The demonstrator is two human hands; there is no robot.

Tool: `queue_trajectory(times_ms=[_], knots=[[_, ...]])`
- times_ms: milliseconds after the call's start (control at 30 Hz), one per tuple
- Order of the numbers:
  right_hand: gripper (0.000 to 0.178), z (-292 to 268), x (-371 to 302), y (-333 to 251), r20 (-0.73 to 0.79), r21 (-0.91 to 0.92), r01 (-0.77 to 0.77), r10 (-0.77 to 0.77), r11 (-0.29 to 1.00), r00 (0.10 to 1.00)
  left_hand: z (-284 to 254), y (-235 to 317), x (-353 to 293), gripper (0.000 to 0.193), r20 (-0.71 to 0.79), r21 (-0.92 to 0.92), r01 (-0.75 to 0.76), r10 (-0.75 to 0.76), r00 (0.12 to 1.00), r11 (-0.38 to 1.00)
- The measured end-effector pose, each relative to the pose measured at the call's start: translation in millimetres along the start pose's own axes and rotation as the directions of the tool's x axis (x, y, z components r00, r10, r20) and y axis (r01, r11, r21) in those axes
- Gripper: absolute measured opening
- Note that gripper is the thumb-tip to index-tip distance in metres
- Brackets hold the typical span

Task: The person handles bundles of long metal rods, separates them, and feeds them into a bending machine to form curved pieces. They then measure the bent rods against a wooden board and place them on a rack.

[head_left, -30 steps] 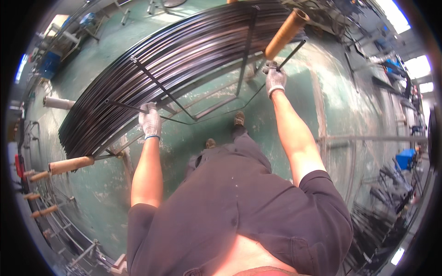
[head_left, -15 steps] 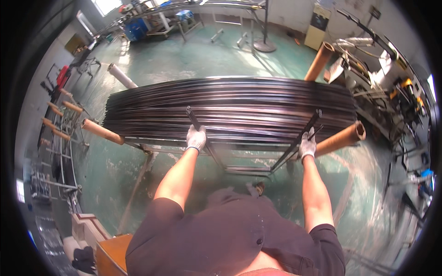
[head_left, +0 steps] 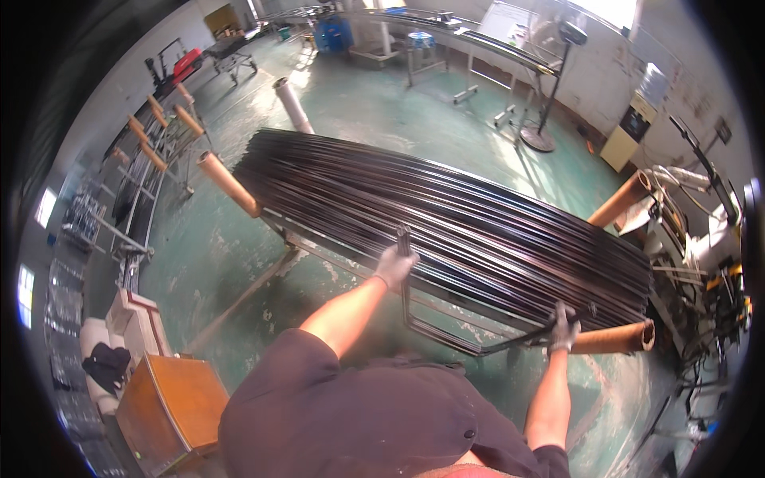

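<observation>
Two gloved hands hold black U-shaped bent metal tubes (head_left: 442,338), which hang in front of a long pile of dark metal strips or tubes (head_left: 446,215). My left hand (head_left: 395,267) is wrapped round one leg of the tubes, whose ends stick up above the fist. My right hand (head_left: 562,329) grips the other leg, close to a brown cardboard tube (head_left: 613,338) at the pile's near right corner. How many tubes are in the bundle I cannot tell. The pile lies on a low metal rack (head_left: 331,253).
More cardboard tubes stand at the rack's corners: a brown one (head_left: 229,185) near left, a pale one (head_left: 293,105) far left, another (head_left: 620,199) far right. An orange-brown cabinet (head_left: 171,402) stands at lower left. Machinery (head_left: 717,231) crowds the right; a water dispenser (head_left: 629,131) stands behind.
My view has turned, so the rack now slants down to the right. Both hands keep hold of the U-shaped tubes, which now tilt differently, with the right-hand leg lower.
</observation>
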State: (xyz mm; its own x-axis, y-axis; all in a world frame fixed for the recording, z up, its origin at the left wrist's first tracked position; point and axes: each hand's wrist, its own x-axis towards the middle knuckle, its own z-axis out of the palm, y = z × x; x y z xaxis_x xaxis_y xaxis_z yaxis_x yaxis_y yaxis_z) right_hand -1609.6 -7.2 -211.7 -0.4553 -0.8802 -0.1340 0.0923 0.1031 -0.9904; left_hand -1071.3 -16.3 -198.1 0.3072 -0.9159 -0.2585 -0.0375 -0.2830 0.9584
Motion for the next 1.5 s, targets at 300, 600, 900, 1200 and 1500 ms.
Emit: queue_trajectory(times_ms=[300,600,900,1200,1500], knots=[[0.035,-92,-145,48,-0.115,-0.106,0.065,-0.077,0.992,0.99,-37,-92,-91,0.006,0.165,0.285,-0.072,0.025,0.986,0.956],[0.017,-94,-231,93,-0.172,0.669,0.116,0.0,0.734,0.985,-84,-112,-51,0.026,0.004,0.454,-0.137,0.152,0.988,0.881],[0.013,-38,-305,-137,-0.262,-0.247,0.311,-0.372,0.918,0.89,-71,-31,-86,0.045,-0.121,0.315,0.272,-0.246,0.962,0.909],[0.013,-183,-338,-220,-0.362,-0.632,0.32,-0.634,0.706,0.683,127,-36,-188,0.048,0.075,0.318,0.547,-0.596,0.8,0.774],[0.014,-303,-309,-287,-0.307,-0.805,0.201,-0.682,0.558,0.664,406,93,-465,0.039,0.942,0.052,-0.148,0.001,0.335,0.988]])
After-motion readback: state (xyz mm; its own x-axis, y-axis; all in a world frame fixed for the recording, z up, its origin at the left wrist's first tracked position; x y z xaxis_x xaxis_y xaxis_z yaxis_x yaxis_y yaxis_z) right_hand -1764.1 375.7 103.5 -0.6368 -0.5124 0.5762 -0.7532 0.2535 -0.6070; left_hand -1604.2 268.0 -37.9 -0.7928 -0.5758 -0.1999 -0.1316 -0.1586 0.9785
